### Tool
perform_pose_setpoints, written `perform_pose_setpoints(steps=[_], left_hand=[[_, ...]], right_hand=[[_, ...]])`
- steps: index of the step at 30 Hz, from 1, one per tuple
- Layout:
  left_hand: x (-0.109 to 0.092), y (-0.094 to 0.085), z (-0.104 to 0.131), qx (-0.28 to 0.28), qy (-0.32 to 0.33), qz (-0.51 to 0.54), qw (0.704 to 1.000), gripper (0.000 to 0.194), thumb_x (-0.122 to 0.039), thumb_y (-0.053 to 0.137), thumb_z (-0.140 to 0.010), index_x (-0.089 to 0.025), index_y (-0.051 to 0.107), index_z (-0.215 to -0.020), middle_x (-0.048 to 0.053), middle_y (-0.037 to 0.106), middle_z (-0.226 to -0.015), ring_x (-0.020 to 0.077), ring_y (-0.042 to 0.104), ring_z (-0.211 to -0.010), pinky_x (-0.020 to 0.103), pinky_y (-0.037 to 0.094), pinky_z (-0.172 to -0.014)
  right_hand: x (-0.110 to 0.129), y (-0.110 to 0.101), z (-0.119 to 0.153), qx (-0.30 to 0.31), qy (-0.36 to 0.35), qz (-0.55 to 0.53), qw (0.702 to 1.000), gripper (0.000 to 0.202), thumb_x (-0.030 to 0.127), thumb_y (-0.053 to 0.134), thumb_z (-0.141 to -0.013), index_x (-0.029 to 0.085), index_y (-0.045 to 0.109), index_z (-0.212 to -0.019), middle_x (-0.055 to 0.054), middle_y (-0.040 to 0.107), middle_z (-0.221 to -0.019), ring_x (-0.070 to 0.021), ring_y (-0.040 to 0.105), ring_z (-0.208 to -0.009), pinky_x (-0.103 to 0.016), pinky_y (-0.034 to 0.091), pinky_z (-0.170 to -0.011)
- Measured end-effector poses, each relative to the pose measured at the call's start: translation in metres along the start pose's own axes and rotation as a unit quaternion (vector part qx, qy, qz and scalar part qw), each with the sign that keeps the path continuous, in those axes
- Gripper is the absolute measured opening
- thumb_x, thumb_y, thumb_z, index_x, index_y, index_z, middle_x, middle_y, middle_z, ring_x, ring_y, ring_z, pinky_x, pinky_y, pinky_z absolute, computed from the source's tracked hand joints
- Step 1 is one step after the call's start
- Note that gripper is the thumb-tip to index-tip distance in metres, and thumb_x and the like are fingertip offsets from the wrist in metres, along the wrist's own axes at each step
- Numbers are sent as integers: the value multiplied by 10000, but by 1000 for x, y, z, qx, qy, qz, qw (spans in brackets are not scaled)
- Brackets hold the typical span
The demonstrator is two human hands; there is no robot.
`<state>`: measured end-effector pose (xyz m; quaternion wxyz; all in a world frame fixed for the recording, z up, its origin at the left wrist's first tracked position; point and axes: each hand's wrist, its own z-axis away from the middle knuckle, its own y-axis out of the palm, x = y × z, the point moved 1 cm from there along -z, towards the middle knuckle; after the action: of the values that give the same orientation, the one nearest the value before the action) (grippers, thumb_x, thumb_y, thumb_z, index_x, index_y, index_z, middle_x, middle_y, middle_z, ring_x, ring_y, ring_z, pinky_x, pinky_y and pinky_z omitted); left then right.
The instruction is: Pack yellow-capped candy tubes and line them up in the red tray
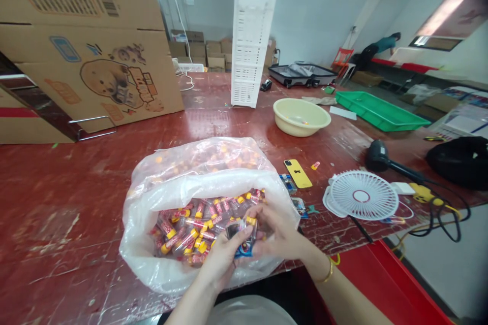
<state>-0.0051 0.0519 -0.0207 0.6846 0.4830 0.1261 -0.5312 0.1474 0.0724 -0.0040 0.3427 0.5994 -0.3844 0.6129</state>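
Note:
My left hand (225,254) pinches a small blue-and-black printed packet (244,249), its thumb lying across the front. Against the packet's top edge is a small clear tube with a yellow cap (250,221). My right hand (278,231) curls around that tube from the right, fingertips at the cap; its lower fingers are partly hidden. Both hands are over the near right side of a large translucent plastic bag (141,223) with a rolled-open mouth. Inside lie many pink-printed tubes with yellow caps (186,238).
Right of the bag lie a yellow phone (298,173), more blue packets (299,207), a white fan (362,195) and a black hair dryer (381,157). Farther back are a cream basin (301,124), a green tray (381,111) and a white rack (249,51). A cardboard box (95,76) stands left.

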Motion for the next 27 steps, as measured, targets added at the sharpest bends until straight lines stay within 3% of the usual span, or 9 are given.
perform_pose_setpoints(steps=[3, 7, 11, 18, 24, 27], left_hand=[[-2, 9, 1, -3, -4, 22, 1000, 338, -339, 793, -654, -120, 719, -901, 80, 744, -748, 193, 672, -656, 285, 517, -623], [-2, 13, 3, 7, 26, 26, 999, 330, -312, 798, -658, -122, 725, -918, 76, 759, -775, 200, 691, -730, 273, 508, -697], [2, 11, 4, -12, 13, 1, 1000, 362, -298, 810, -638, -141, 724, -952, 73, 770, -812, 222, 693, -776, 275, 505, -680], [2, 17, 5, 12, 34, 23, 999, 315, -254, 793, -662, -136, 731, -947, 82, 769, -850, 257, 684, -877, 325, 508, -782], [2, 13, 4, 9, 47, -7, 999, 331, -312, 787, -662, -111, 732, -920, 97, 761, -789, 248, 687, -770, 337, 513, -758], [2, 15, 3, 1, 36, -62, 997, 359, -361, 789, -646, -121, 726, -906, 88, 753, -767, 242, 683, -728, 336, 528, -705]], right_hand=[[-6, 20, 13, -34, 3, -13, 999, 769, 215, 855, -516, 272, 378, -1116, -44, 522, -1086, -206, 589, -921, -313, 522, -738], [-18, 32, 17, -142, -30, 29, 989, 634, 96, 722, -606, 268, 357, -1095, -28, 480, -1039, -167, 594, -841, -281, 522, -681], [-24, 30, 18, -194, -83, 73, 975, 576, 107, 692, -605, 254, 361, -1054, -18, 458, -1000, -174, 552, -903, -300, 501, -765], [-27, 29, 23, -193, -77, 82, 975, 667, 104, 725, -589, 259, 333, -1106, -30, 437, -1052, -178, 528, -973, -318, 471, -846], [-19, 25, 23, -188, -71, 60, 978, 698, 170, 801, -555, 251, 365, -1094, -35, 466, -1043, -189, 520, -960, -316, 463, -832], [-16, 16, 25, -158, -61, -23, 985, 458, 283, 776, -653, 229, 469, -990, -14, 528, -928, -160, 539, -840, -287, 463, -757]])
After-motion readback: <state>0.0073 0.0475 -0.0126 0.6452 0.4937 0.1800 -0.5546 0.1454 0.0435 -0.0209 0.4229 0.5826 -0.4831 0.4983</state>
